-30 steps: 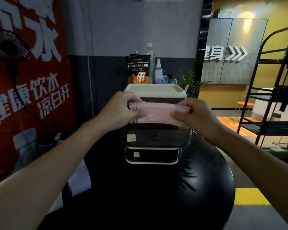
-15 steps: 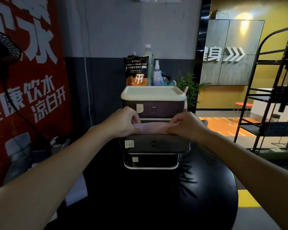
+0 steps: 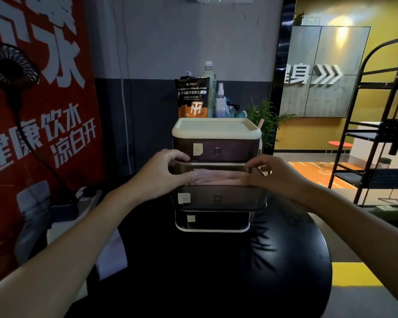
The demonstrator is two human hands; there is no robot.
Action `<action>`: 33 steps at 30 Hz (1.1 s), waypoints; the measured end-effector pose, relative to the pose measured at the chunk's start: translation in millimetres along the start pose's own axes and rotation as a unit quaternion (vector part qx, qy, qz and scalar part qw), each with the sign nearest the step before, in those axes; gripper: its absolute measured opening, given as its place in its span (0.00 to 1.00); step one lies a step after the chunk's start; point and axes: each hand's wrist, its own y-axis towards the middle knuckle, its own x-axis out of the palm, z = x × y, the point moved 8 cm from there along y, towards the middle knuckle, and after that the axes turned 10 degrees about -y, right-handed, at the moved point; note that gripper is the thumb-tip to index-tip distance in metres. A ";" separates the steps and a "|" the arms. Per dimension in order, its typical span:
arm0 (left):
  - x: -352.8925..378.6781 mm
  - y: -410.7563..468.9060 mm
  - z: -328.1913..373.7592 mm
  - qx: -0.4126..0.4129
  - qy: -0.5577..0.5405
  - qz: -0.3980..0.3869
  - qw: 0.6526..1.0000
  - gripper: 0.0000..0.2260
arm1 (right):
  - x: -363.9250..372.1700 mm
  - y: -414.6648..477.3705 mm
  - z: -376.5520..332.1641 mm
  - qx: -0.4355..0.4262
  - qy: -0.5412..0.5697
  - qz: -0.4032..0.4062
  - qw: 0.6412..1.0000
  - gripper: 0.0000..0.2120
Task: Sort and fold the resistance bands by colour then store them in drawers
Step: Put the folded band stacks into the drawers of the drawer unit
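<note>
Band down since a second ago: the pink resistance band (image 3: 218, 177), then held up flat in front of the drawer unit (image 3: 216, 130), now lies inside the unit's pulled-out middle drawer (image 3: 218, 199). Both hands dropped with it.

Band's long axis runs side to side, parallel to the unit's front. Left hand (image 3: 166, 174) is at the band's left end, right hand (image 3: 271, 177) at its right end; neither is nearer. Left thumb is lifted clear, up by the lower edge of the top drawer (image 3: 230, 151). Left fingers (image 3: 189, 179) only rest against the band end, so that grip looks let go. Right fingers curl loosely over the other end; cannot tell whether they pinch it or merely cover it.

Judgement: placing about done; next, hands out and drawer pushed shut. Room above is tight, with the top drawer close over the knuckles. Withdrawal should go toward the person, over the drawer front. Worktop (image 3: 285, 271) in front of the unit gives room. Risk: band edge riding above the rim and catching on closing. Bottom drawer (image 3: 211, 220) sits shut.
</note>
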 end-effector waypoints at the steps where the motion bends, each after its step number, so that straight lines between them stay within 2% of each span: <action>1: -1.2 -4.1 -5.6 -0.016 -0.012 0.002 1.000 0.30 | -1.1 -2.2 -0.5 -0.003 0.012 0.005 1.000 0.13; 3: -0.3 -10.1 -18.5 -0.049 -0.039 -0.014 0.998 0.43 | -2.0 -6.2 4.6 0.011 0.055 0.013 0.998 0.22; 5: 5.1 -15.4 -26.2 -0.066 -0.079 -0.048 0.994 0.49 | 0.0 -9.5 14.3 0.037 0.107 0.003 0.994 0.40; 6: 8.0 -16.7 -27.8 -0.061 -0.107 -0.064 0.990 0.49 | 3.4 -11.5 16.6 0.039 0.134 -0.018 0.990 0.47; 8: 12.5 -17.9 -27.1 -0.044 -0.150 -0.079 0.984 0.44 | 11.9 -13.2 16.4 0.017 0.172 -0.069 0.983 0.54; 11: 14.5 -17.0 -26.8 -0.044 -0.183 -0.082 0.979 0.34 | 21.1 -13.6 15.6 -0.003 0.197 -0.117 0.973 0.54; 15: 17.4 -11.9 -28.2 -0.035 -0.197 -0.111 0.973 0.37 | 22.0 -11.7 14.5 -0.026 0.227 -0.117 0.966 0.45; 22: 17.5 -2.2 -34.4 -0.040 -0.196 -0.129 0.971 0.41 | 29.4 -4.6 23.9 -0.023 0.240 -0.130 0.962 0.54; 26: 16.1 -0.7 -37.8 -0.041 -0.173 -0.150 0.973 0.45 | 29.0 -1.8 26.1 -0.026 0.232 -0.124 0.964 0.54; 30: 17.4 0.5 -32.7 -0.031 -0.166 -0.149 0.974 0.41 | 28.0 1.8 25.6 -0.033 0.229 -0.120 0.966 0.58; 33: 15.8 3.2 -33.9 -0.034 -0.169 -0.128 0.977 0.40 | 26.4 4.8 25.9 -0.036 0.203 -0.099 0.973 0.57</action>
